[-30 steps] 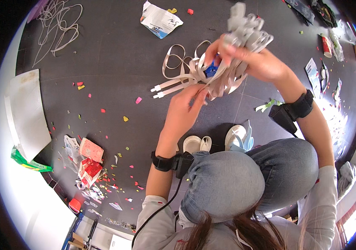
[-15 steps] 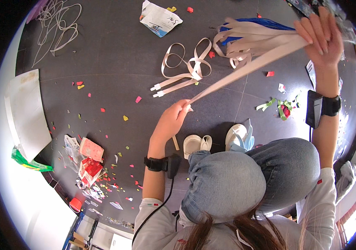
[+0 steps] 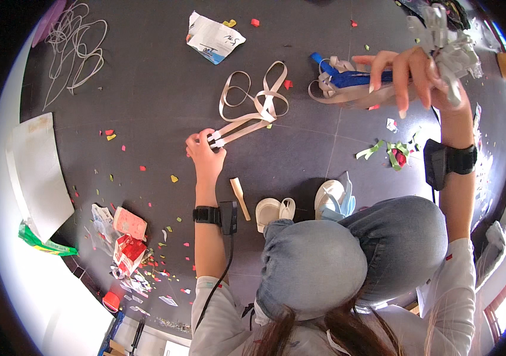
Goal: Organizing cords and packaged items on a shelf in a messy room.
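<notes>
My left hand (image 3: 206, 157) is closed around the white plastic ends (image 3: 216, 142) of a beige flat strap, which looks like a lanyard (image 3: 272, 107) lying looped on the floor. At upper right, my right hand (image 3: 410, 77) holds a bundle of beige straps (image 3: 359, 97) and blue straps (image 3: 353, 78). Its fingers are partly spread over the straps. A cluster of white and clear clips (image 3: 451, 53) shows beside the palm, partly over the hand and blurred. How the thumb grips is hidden.
A wooden stick (image 3: 240, 199) lies left of the white shoes (image 3: 269, 212). Torn paper (image 3: 214, 38) lies at the top, tangled white cord (image 3: 75, 47) at upper left. Green ribbon (image 3: 371, 150) is on the right. Crumpled packaging (image 3: 129, 224), a white board (image 3: 40, 172) and coloured scraps lie left.
My left hand has let go of the stretched strap and moved left to the looped strap's white ends. The right hand has lowered and its bundle's clips now show.
</notes>
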{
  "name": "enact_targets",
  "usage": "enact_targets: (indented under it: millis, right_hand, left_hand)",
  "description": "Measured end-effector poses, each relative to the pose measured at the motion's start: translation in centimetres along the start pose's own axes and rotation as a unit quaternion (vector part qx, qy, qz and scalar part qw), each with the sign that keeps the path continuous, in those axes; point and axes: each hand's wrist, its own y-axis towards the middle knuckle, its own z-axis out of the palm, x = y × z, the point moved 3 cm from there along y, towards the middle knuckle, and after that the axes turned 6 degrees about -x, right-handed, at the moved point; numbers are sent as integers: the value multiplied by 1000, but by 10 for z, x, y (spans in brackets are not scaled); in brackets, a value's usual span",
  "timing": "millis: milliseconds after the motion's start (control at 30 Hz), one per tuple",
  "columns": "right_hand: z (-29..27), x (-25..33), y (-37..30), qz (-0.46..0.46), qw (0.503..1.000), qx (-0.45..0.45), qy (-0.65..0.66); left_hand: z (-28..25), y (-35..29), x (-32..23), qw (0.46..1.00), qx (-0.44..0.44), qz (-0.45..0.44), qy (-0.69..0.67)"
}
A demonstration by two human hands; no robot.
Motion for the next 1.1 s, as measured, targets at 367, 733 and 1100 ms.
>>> enact_targets:
  millis: [367, 733, 1100]
  right_hand:
    - [23, -23, 3, 18, 996, -72, 44]
    - [39, -47, 1, 128, 984, -108, 52]
    - [69, -72, 12, 303, 945, -119, 40]
  left_hand:
    - [-5, -4, -21, 993, 12, 118, 7]
    - [5, -17, -18, 991, 62, 120, 1]
    - [-35, -28, -46, 914, 335, -65, -219]
